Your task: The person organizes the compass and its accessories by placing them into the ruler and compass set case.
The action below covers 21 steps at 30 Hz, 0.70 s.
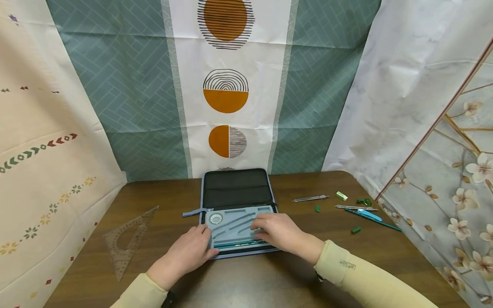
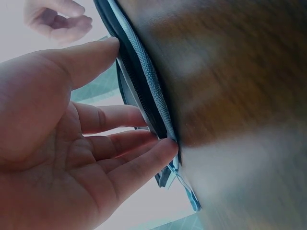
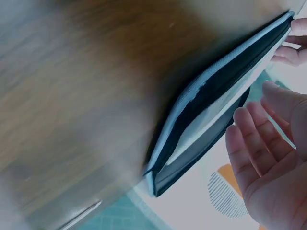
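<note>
A zip case (image 1: pixel 237 184) lies unfolded on the table, its black-lined lid toward the curtain. Inside sits a light blue slotted tray (image 1: pixel 240 226) with a round pale piece (image 1: pixel 216 219) in its back left corner. Dark green pencils (image 1: pixel 239 245) lie along the tray's front slot. My left hand (image 1: pixel 190 248) rests at the case's front left corner, thumb and fingertips touching its edges; the left wrist view shows no other thing in that hand. Over the tray's right part hovers my right hand (image 1: pixel 280 232), fingers loosely bent, and the right wrist view shows nothing in it.
On the left of the table (image 1: pixel 246 282) lies a clear set square (image 1: pixel 131 239). To the right are a metal compass (image 1: pixel 311 198), an eraser (image 1: pixel 341 196), small green pieces (image 1: pixel 356 230), another metal drawing tool (image 1: pixel 356 208), a light blue tool (image 1: pixel 369 214) and a green pencil (image 1: pixel 389 224).
</note>
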Each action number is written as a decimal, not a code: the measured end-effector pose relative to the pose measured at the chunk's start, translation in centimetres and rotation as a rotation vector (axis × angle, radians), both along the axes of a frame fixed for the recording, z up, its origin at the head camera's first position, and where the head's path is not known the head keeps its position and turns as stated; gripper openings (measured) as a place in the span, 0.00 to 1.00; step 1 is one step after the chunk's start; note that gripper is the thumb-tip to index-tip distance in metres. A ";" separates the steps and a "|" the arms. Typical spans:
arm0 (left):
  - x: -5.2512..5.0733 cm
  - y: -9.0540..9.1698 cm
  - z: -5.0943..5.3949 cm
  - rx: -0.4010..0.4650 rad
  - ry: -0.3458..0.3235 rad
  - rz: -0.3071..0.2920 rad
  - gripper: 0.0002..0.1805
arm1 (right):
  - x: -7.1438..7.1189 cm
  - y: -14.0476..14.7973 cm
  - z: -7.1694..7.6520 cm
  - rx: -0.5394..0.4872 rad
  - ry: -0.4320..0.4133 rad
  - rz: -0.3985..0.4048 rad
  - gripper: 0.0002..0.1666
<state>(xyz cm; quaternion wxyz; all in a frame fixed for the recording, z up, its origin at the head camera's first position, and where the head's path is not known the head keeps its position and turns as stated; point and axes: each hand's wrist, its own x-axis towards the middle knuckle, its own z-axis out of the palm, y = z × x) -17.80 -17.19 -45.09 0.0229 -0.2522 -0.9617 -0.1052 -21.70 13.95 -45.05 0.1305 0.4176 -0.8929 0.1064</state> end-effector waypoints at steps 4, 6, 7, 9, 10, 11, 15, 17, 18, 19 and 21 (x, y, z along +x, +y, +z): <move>0.0 0.1 0.1 -0.002 0.004 0.002 0.33 | -0.2 1.4 0.2 0.004 0.020 -0.046 0.16; 0.0 0.1 0.1 -0.002 0.005 0.004 0.33 | -0.2 2.3 0.3 0.005 0.023 -0.069 0.18; 0.1 0.1 0.1 -0.001 0.005 0.004 0.33 | -0.3 2.8 0.3 0.007 0.026 -0.082 0.19; 0.1 0.1 0.1 0.001 0.004 0.004 0.33 | -0.3 3.7 0.4 0.007 0.033 -0.105 0.21; 0.1 0.1 0.1 0.002 0.002 0.004 0.33 | -0.4 4.2 0.4 0.009 0.037 -0.118 0.22; 0.1 0.0 0.1 0.005 -0.001 0.004 0.33 | -0.4 4.6 0.4 0.008 0.042 -0.131 0.23; 0.1 0.1 0.1 0.006 -0.007 0.004 0.34 | -0.5 6.3 0.5 0.010 0.061 -0.194 0.24; 0.0 0.1 0.1 0.004 -0.010 0.006 0.34 | -0.5 6.9 0.6 0.013 0.066 -0.221 0.24; 0.0 0.1 0.1 0.001 -0.009 0.008 0.34 | -0.5 7.2 0.6 0.016 0.068 -0.232 0.24; 0.0 0.1 0.1 -0.001 -0.009 0.009 0.34 | -0.5 7.5 0.6 0.016 0.067 -0.241 0.24; -0.1 0.1 0.1 -0.005 -0.009 0.008 0.34 | -0.5 8.0 0.6 0.018 0.064 -0.259 0.24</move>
